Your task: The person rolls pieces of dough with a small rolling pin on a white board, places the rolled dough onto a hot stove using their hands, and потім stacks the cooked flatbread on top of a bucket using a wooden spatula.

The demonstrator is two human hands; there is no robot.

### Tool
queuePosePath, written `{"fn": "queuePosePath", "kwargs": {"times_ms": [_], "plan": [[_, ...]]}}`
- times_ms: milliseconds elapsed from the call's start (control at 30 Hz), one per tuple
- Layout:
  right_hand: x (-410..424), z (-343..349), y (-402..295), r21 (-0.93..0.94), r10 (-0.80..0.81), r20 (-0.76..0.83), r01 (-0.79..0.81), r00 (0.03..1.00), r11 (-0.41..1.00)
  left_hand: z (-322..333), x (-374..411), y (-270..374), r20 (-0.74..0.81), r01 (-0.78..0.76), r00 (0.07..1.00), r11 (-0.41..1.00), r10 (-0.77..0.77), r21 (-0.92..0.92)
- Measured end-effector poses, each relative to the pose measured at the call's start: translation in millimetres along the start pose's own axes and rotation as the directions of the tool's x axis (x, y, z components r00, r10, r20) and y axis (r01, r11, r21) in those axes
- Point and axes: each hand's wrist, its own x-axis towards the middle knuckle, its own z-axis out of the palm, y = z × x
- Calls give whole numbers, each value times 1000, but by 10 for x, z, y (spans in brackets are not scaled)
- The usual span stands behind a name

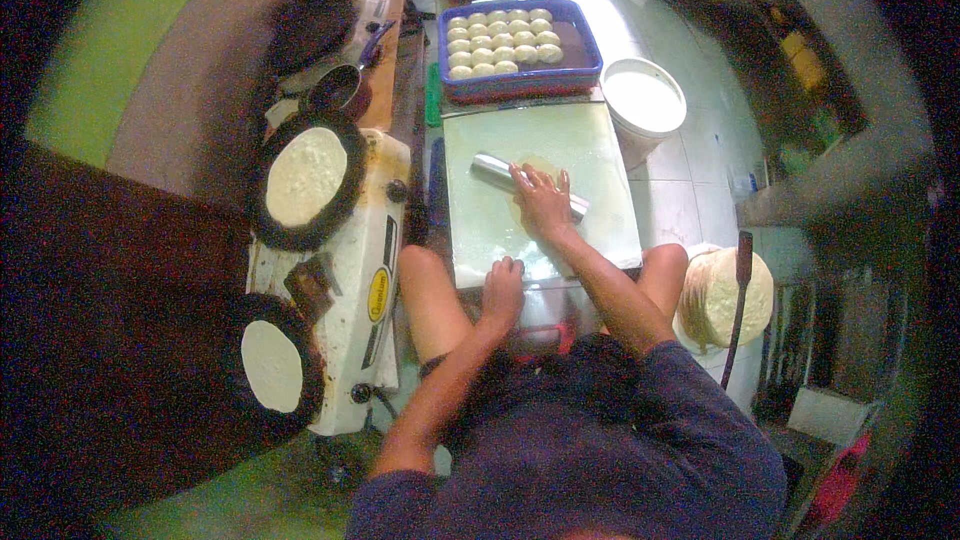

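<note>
A metal rolling pin (491, 166) lies slantwise across a pale board (480, 232). My right hand (543, 199) rests over the pin with its fingers spread, palm down. Beneath the hand and pin, a thin, see-through sheet of dough (540, 165) shows in part. My left hand (504, 286) is at the board's near edge with its fingers curled; whether it pinches anything there cannot be told. Beyond the board, a blue tray (525, 81) holds rows of round dough balls (501, 40).
To the left, a two-burner stove (379, 217) bears two dark pans with flatbreads (306, 177) in them; a saucepan (336, 88) stands behind. A white-filled bucket (643, 96) is right of the tray. Stacked flatbreads (731, 296) with a long-handled spatula (742, 270) sit by my right knee.
</note>
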Motion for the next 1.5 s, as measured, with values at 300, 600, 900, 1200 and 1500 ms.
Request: {"fn": "queuePosePath", "kwargs": {"times_ms": [300, 600, 900, 1200, 1500], "plan": [[-56, -36, 107, 222, 109, -41, -97, 993, 970, 127, 52, 23, 81, 17, 997, 1000, -17, 0], [163, 9, 181, 98, 107, -331, -79, 938, 992, 81, 16, -13, 30, -31, 999, 999, 33, -42], [391, 71, 366, 446, 121, -386, 71, 915, 892, 13, 54, 102, 14, -30, 999, 998, 30, -58], [-52, -195, 116, 17, -155, 70, 155, 985, 988, 6, 28, 9, 10, -12, 1000, 997, 13, -79], [-283, -247, 413, 87, 8, 108, -17, 994, 996, -50, 43, 53, 38, -10, 999, 997, 13, -81]]}}
